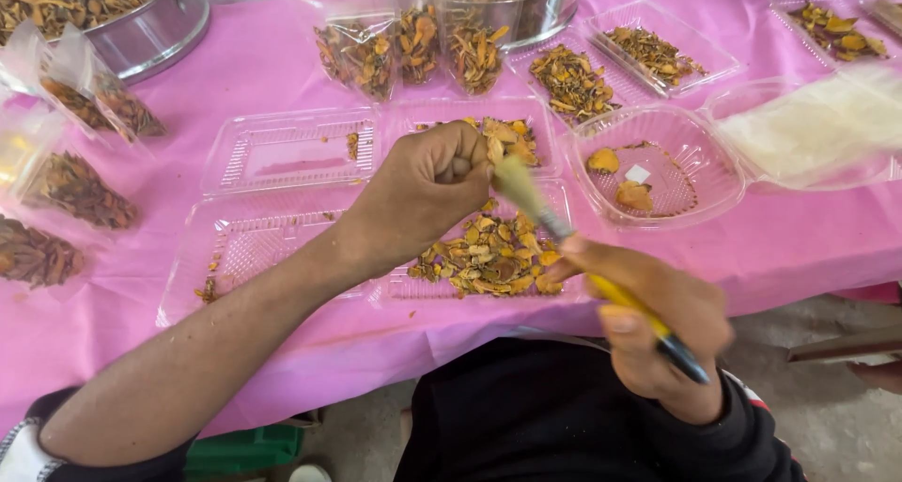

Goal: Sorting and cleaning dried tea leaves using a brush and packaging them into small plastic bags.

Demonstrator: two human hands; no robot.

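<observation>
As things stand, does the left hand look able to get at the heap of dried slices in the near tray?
Probably yes: the left hand hovers just above the heap of dried slices, nothing between them, though it is closed around a piece being brushed by the paintbrush.

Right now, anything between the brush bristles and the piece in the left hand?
Nothing visible. The brush in the right hand has its bristles against the dried piece pinched in the left hand, above the tray of dried pieces.

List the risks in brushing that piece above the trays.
The left hand holds a small piece over the dried slices, so brushed-off dust may fall onto them. The brush in the right hand could flick bits into the round tub. The front tray sits near the table's edge.
</observation>
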